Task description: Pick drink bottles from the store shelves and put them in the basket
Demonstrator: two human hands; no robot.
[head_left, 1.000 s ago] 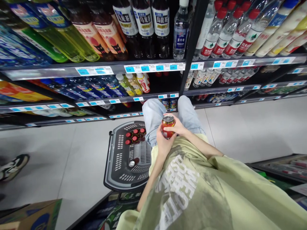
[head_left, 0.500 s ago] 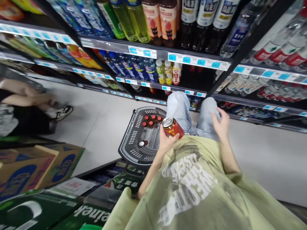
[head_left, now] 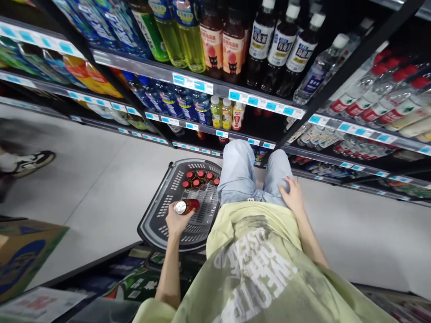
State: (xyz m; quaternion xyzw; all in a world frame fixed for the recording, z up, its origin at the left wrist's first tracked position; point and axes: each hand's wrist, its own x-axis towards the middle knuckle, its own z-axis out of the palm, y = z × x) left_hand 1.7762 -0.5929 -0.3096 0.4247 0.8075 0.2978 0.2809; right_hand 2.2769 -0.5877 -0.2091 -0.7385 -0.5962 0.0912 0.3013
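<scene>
My left hand [head_left: 175, 223] is wrapped round a red drink can [head_left: 192, 206], tilted with its silver top toward the left. It holds the can over a dark grey shopping basket [head_left: 158, 197]; whether the can touches the basket floor I cannot tell. Several small red-capped bottles [head_left: 197, 183] stand together at the basket's far end. My right hand [head_left: 292, 196] lies on my jeans at the right thigh, fingers apart, with nothing in it.
Drink shelves [head_left: 195, 121] with several rows of bottles run across in front of my knees. Cartons [head_left: 30, 255] and a stack of dark green drink packs [head_left: 134, 287] are at the lower left. Another person's shoe [head_left: 32, 163] is at the left.
My left hand has carried the can from beside my lap leftward over the basket. My right hand has settled onto my thigh. The view has shifted, and the other person shows less.
</scene>
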